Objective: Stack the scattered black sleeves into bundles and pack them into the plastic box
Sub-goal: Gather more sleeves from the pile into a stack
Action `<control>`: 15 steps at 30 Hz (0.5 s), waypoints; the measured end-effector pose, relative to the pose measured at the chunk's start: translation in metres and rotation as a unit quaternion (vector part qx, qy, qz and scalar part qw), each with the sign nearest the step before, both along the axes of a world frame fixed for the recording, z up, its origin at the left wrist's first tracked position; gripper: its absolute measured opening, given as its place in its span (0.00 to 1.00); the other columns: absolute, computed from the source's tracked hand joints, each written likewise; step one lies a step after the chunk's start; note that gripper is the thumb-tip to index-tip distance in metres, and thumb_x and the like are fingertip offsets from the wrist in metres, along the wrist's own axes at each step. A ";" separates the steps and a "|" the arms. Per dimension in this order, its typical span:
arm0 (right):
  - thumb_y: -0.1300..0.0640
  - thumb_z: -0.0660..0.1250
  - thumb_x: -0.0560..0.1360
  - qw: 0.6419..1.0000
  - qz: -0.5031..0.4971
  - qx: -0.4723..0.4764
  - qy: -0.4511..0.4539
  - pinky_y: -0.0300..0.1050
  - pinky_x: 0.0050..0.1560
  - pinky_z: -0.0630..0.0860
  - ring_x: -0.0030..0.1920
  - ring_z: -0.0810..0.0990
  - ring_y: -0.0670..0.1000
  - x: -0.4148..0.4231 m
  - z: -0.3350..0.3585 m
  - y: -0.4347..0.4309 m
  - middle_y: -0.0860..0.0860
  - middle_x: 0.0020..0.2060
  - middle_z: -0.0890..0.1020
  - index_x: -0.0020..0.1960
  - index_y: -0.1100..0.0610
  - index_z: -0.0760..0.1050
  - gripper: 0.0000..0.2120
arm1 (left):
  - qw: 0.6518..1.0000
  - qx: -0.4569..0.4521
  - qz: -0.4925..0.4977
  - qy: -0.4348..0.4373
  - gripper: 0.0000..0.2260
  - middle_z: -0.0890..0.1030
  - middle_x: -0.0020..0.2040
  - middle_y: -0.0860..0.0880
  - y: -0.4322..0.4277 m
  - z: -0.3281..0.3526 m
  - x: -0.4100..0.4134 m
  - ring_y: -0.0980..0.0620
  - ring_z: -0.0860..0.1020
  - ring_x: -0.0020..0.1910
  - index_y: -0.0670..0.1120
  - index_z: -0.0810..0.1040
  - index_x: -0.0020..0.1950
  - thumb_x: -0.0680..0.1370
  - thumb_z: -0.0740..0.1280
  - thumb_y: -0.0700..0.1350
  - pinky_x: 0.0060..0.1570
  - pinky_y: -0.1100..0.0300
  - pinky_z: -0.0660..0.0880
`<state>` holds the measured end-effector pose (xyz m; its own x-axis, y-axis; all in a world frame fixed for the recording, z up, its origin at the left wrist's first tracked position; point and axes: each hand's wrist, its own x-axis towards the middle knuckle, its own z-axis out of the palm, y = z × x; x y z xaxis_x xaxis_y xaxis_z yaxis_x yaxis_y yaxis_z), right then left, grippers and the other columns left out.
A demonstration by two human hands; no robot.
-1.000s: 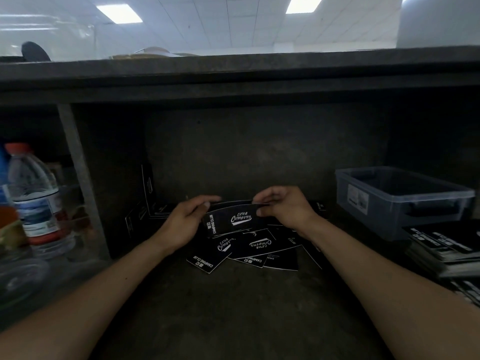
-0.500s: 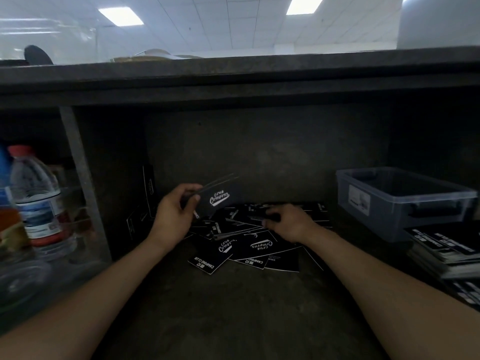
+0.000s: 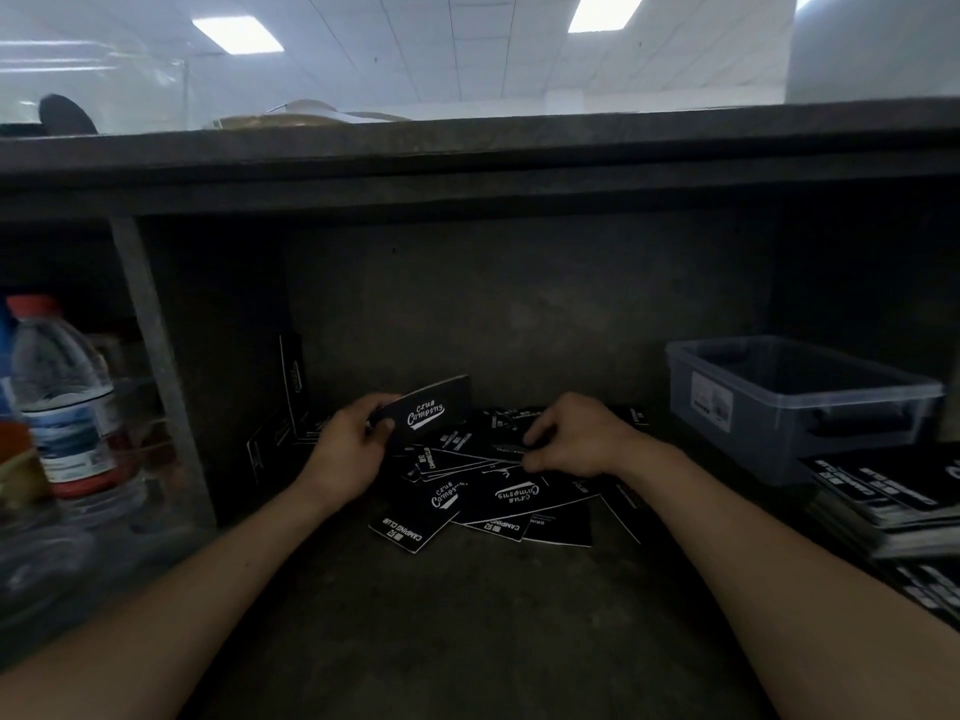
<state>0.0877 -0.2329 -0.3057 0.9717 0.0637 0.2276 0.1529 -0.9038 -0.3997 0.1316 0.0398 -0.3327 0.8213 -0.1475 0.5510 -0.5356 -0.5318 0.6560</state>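
The left hand (image 3: 345,459) grips a small bundle (image 3: 426,415) of black sleeves by its left end, raised and tilted, left of the plastic box (image 3: 753,423) and well apart from it. The right hand (image 3: 571,439), nearer the box, reaches down into the scattered sleeves (image 3: 498,504) and seems to pinch the edge of a loose sleeve (image 3: 501,449) between thumb and curled fingertips.

To do this step well, the person likely needs to lift that one sleeve free without dragging its neighbours. It should then be turned so its print faces as the bundle's does and laid flush, edges squared, under the left thumb. The thin card overlaps and looks slick, so two may come up together.

The box stands open, its inside too dim to read. Just in front of it lie stacks of sleeves (image 3: 878,491).

The surface is a dark, dull shelf floor (image 3: 467,626) in a dim recess under a thick counter edge (image 3: 493,148). Far left of the box, beyond an upright post (image 3: 156,366), stands a water bottle (image 3: 67,402). Above the counter shows a white tiled ceiling with lit panels (image 3: 236,36).
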 end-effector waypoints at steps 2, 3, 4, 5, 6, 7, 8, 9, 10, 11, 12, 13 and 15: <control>0.42 0.71 0.70 0.997 -0.013 -0.019 -0.074 0.41 0.49 0.77 0.48 0.81 0.48 -0.004 0.004 0.000 0.46 0.46 0.86 0.50 0.48 0.85 0.13 | 1.000 -0.026 0.005 0.001 0.14 0.82 0.56 0.48 -0.001 0.001 0.000 0.52 0.79 0.56 0.42 0.77 0.65 0.82 0.61 0.33 0.55 0.72 0.73; 0.42 0.69 0.72 0.993 -0.024 -0.024 -0.113 0.42 0.47 0.77 0.47 0.81 0.49 -0.006 0.007 0.000 0.47 0.45 0.86 0.49 0.47 0.85 0.12 | 0.999 -0.041 0.005 0.003 0.14 0.82 0.57 0.47 -0.002 0.001 0.001 0.51 0.79 0.56 0.43 0.77 0.65 0.82 0.61 0.33 0.58 0.66 0.74; 0.44 0.68 0.74 0.989 -0.031 -0.026 -0.142 0.43 0.46 0.76 0.47 0.81 0.50 -0.006 0.008 -0.001 0.47 0.44 0.85 0.49 0.47 0.85 0.11 | 0.999 -0.053 0.004 0.009 0.14 0.82 0.56 0.47 -0.002 0.001 0.000 0.51 0.79 0.57 0.44 0.77 0.65 0.82 0.60 0.33 0.60 0.61 0.75; 0.45 0.67 0.74 0.987 -0.026 -0.019 -0.159 0.43 0.46 0.76 0.47 0.81 0.50 -0.006 0.008 -0.002 0.47 0.44 0.85 0.49 0.47 0.84 0.10 | 0.998 -0.063 -0.002 0.018 0.15 0.82 0.56 0.47 -0.004 0.002 -0.002 0.52 0.79 0.56 0.44 0.78 0.65 0.82 0.59 0.33 0.60 0.60 0.75; 0.46 0.67 0.75 0.986 -0.011 -0.007 -0.168 0.44 0.46 0.77 0.46 0.81 0.50 -0.004 0.007 -0.002 0.47 0.43 0.85 0.49 0.47 0.84 0.09 | 0.997 -0.067 -0.010 0.029 0.15 0.82 0.55 0.49 -0.005 0.003 -0.005 0.53 0.80 0.55 0.45 0.78 0.64 0.83 0.58 0.33 0.58 0.61 0.75; 0.47 0.67 0.75 0.985 0.011 0.008 -0.172 0.44 0.47 0.77 0.46 0.81 0.49 -0.002 0.004 -0.001 0.46 0.43 0.85 0.49 0.48 0.84 0.09 | 0.996 -0.072 -0.026 0.042 0.15 0.82 0.54 0.51 -0.006 0.004 -0.007 0.56 0.80 0.54 0.47 0.79 0.62 0.83 0.57 0.33 0.56 0.64 0.74; 0.48 0.67 0.76 0.984 0.037 0.022 -0.171 0.44 0.47 0.77 0.47 0.82 0.48 0.000 0.001 0.001 0.46 0.44 0.85 0.50 0.48 0.84 0.09 | 0.994 -0.082 -0.045 0.059 0.16 0.83 0.53 0.53 -0.008 0.005 -0.010 0.58 0.80 0.53 0.48 0.80 0.60 0.83 0.57 0.33 0.54 0.66 0.74; 0.49 0.67 0.77 0.984 0.063 0.036 -0.164 0.43 0.49 0.77 0.48 0.82 0.47 0.002 -0.003 0.003 0.45 0.46 0.86 0.51 0.49 0.84 0.08 | 0.990 -0.094 -0.068 0.080 0.16 0.83 0.53 0.55 -0.010 0.005 -0.012 0.60 0.81 0.53 0.49 0.81 0.58 0.83 0.57 0.35 0.52 0.67 0.74; 0.50 0.67 0.78 0.982 0.088 0.052 -0.158 0.42 0.50 0.76 0.49 0.82 0.45 0.005 -0.006 0.006 0.45 0.48 0.86 0.52 0.50 0.84 0.08 | 0.987 -0.097 -0.088 0.097 0.15 0.84 0.53 0.56 -0.012 0.006 -0.014 0.62 0.81 0.52 0.50 0.82 0.57 0.84 0.57 0.37 0.51 0.69 0.74; 0.51 0.68 0.78 0.979 0.104 0.073 -0.157 0.40 0.51 0.76 0.49 0.82 0.44 0.008 -0.010 0.008 0.45 0.48 0.86 0.52 0.51 0.84 0.08 | 0.986 -0.090 -0.102 0.101 0.13 0.84 0.52 0.57 -0.014 0.006 -0.016 0.64 0.81 0.51 0.51 0.82 0.57 0.84 0.59 0.40 0.49 0.73 0.74; 0.52 0.71 0.76 0.976 0.107 0.099 -0.159 0.39 0.52 0.75 0.49 0.82 0.43 0.011 -0.013 0.010 0.45 0.47 0.86 0.51 0.52 0.84 0.07 | 0.987 -0.070 -0.107 0.093 0.10 0.84 0.51 0.59 -0.015 0.005 -0.017 0.67 0.80 0.50 0.52 0.82 0.56 0.83 0.62 0.43 0.49 0.76 0.72; 0.53 0.74 0.74 0.973 0.100 0.133 -0.161 0.39 0.52 0.76 0.48 0.82 0.43 0.012 -0.014 0.011 0.44 0.45 0.85 0.50 0.52 0.84 0.06 | 0.990 -0.043 -0.106 0.076 0.08 0.83 0.51 0.61 -0.015 0.004 -0.017 0.70 0.79 0.50 0.52 0.82 0.57 0.81 0.66 0.44 0.49 0.78 0.71; 0.56 0.80 0.67 0.963 0.071 0.211 -0.154 0.41 0.50 0.79 0.45 0.83 0.45 0.012 -0.011 0.012 0.44 0.43 0.83 0.48 0.51 0.81 0.12 | 0.994 -0.002 -0.101 0.034 0.11 0.82 0.54 0.60 -0.014 0.001 -0.014 0.72 0.78 0.52 0.49 0.81 0.60 0.79 0.69 0.38 0.52 0.78 0.71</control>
<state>0.0996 -0.2210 -0.3165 0.8428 0.0299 0.5373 0.4321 -0.6328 -0.6425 0.1172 0.0259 -0.3316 0.8106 -0.3108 0.4964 -0.5856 -0.4146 0.6966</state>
